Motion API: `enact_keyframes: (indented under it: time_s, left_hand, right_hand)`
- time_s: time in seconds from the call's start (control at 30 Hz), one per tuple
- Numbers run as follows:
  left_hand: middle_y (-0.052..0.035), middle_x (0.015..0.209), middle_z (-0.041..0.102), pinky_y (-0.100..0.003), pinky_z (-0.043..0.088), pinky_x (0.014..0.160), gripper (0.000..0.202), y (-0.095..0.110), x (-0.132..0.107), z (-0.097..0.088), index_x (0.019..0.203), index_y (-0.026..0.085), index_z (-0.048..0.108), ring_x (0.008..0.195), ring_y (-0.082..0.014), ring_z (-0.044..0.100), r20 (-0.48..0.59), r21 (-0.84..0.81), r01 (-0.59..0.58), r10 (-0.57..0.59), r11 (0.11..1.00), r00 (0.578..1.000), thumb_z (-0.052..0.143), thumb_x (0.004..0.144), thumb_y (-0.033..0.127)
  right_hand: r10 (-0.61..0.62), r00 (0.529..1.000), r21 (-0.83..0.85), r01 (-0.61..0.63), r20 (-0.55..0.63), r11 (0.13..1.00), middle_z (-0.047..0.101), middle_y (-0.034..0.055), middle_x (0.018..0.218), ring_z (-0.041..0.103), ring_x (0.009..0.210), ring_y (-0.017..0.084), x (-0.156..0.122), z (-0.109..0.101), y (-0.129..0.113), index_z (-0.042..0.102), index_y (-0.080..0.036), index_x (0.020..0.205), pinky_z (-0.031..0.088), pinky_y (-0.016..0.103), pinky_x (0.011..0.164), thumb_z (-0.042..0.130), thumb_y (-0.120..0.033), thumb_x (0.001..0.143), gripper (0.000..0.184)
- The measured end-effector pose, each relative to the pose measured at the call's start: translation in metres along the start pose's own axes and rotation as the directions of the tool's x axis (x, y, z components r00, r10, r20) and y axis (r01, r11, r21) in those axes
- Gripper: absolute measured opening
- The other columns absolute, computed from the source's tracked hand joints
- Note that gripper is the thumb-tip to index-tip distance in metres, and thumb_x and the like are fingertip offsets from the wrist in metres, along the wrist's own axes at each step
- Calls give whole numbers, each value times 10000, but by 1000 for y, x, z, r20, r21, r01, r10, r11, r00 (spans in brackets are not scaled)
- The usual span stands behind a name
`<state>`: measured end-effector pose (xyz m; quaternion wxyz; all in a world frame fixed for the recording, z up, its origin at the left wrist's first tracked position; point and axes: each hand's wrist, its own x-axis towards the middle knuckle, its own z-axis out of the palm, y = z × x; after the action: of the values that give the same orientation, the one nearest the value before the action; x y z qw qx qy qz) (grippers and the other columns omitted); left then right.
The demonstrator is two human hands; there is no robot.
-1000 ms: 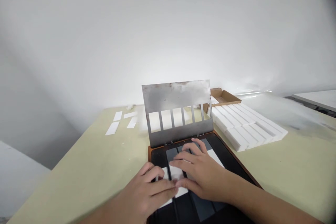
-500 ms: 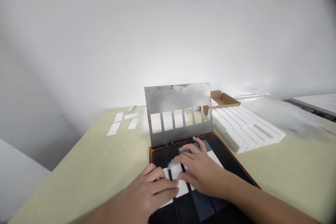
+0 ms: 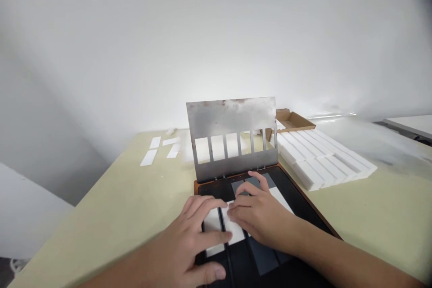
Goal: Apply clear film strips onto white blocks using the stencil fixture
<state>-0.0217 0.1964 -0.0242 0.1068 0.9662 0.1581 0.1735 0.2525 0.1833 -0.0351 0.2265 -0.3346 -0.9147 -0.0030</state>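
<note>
1. Left hand is down at bottom centre of the frame, open and flat, fingers spread over a white strip, with no grip on it!
2. Right hand is right beside it, also open, fingertips pressing on a second white strip.
3. Those strips lie on a black board with a brown rim, a thin black bar running between them, and a third white strip shows just past the right hand.
4. Behind them, a scuffed metal plate stands hinged at the board's far edge, six windows cut along it.
5. Over to the upper right, rows of white bars lie on the bench, a cardboard tray just behind them.
6. Upper left, loose white pieces sit on the bench.
</note>
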Motion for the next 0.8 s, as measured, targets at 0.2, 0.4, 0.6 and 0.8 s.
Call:
enact_keyframes:
  time_s: [0.2, 0.4, 0.6, 0.8]
  left_hand:
    - [-182, 1616, 415, -682, 357, 1142, 478, 0, 1, -1, 1407, 298, 629, 1446, -439, 412, 58, 5, 10, -10, 1000, 998, 630, 1009, 563]
    - [-193, 1669, 402, -684, 299, 1201, 523, -2, -2, 0, 1423, 300, 604, 1546, -427, 365, 119, 39, 11, -16, 999, 993, 632, 1002, 609]
    - [-164, 1671, 420, -612, 170, 1277, 540, 0, 4, -9, 1463, 241, 511, 1572, -338, 368, 247, -3, 3, -2, 1000, 969, 566, 1053, 588]
    - [-134, 1602, 532, -510, 333, 1195, 460, 7, 8, -16, 1399, 222, 545, 1434, -323, 536, 235, -21, -25, 30, 999, 971, 614, 1039, 500]
  right_hand:
    - [-10, 999, -8, 11, 33, 1000, 793, -36, 1026, 563, 1094, 211, 0, -1, 0, 720, -272, 1057, -7, 562, 1251, 581, -202, 1055, 156]
    - [-7, 998, 18, 6, 59, 1000, 791, -13, 992, 575, 1092, 216, 0, -6, -4, 724, -248, 1005, 25, 569, 1254, 586, -209, 1043, 148]
    - [26, 1000, 232, -27, 7, 972, 683, -65, 678, 604, 912, 160, 3, -30, -10, 601, -204, 691, 112, 509, 1253, 638, -244, 1008, 321]
    - [204, 979, 214, -197, -9, 957, 732, -35, 798, 621, 1021, 192, 9, -74, -7, 687, -231, 794, 152, 508, 1234, 572, -282, 1073, 306]
